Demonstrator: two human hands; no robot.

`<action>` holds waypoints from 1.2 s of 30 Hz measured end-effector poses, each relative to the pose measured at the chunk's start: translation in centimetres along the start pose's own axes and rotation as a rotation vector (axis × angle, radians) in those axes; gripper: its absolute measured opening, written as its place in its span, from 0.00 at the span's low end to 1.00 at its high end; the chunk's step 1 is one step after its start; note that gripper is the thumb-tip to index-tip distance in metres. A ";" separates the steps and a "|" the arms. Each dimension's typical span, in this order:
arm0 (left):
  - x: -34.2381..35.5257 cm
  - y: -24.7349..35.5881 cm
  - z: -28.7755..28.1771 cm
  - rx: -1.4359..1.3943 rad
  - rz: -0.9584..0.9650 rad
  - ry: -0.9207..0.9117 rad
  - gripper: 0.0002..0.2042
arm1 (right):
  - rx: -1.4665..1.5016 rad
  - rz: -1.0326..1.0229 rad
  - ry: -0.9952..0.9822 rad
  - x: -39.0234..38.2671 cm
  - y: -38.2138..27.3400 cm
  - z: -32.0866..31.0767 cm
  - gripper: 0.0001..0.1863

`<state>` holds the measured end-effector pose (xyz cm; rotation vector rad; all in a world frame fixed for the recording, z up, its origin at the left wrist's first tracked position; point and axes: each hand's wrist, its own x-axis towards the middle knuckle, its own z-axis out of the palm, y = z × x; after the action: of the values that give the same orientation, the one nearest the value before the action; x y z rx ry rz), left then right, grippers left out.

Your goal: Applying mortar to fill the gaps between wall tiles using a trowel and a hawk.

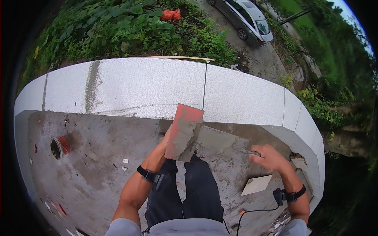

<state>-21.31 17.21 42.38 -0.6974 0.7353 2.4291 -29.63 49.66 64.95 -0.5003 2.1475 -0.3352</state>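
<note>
My left hand (168, 137) holds a red rectangular plastering float (192, 113) tilted up in front of the wall. Its fingers are mostly hidden behind the board, whose face carries a smear of wet grey mortar (183, 137). To the right, my right hand (267, 156) is closed round the handle of a flat trowel (220, 142). Mortar coats the trowel's wide blade, which points left, its tip close to the float's right edge. Just beyond both tools runs a low wall with a white speckled tile top (149, 86); a dark joint (204, 84) crosses it.
A mortar-stained bucket (60, 147) stands on the concrete floor (98, 169) at the left. A loose tile (256, 185) lies by my right side, near a black cable (258, 211). A thin wooden strip (173, 58) lies along the wall's far edge. Beyond are plants and a parked car (246, 21).
</note>
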 end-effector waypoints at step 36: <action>-2.6 -11.2 4.0 -0.637 0.295 0.439 0.19 | -0.555 0.018 0.084 23.2 9.0 -11.6 0.21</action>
<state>-14.11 26.99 42.88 -1.4923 0.1980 2.8360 -53.47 47.47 51.54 -0.7856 2.3187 0.2687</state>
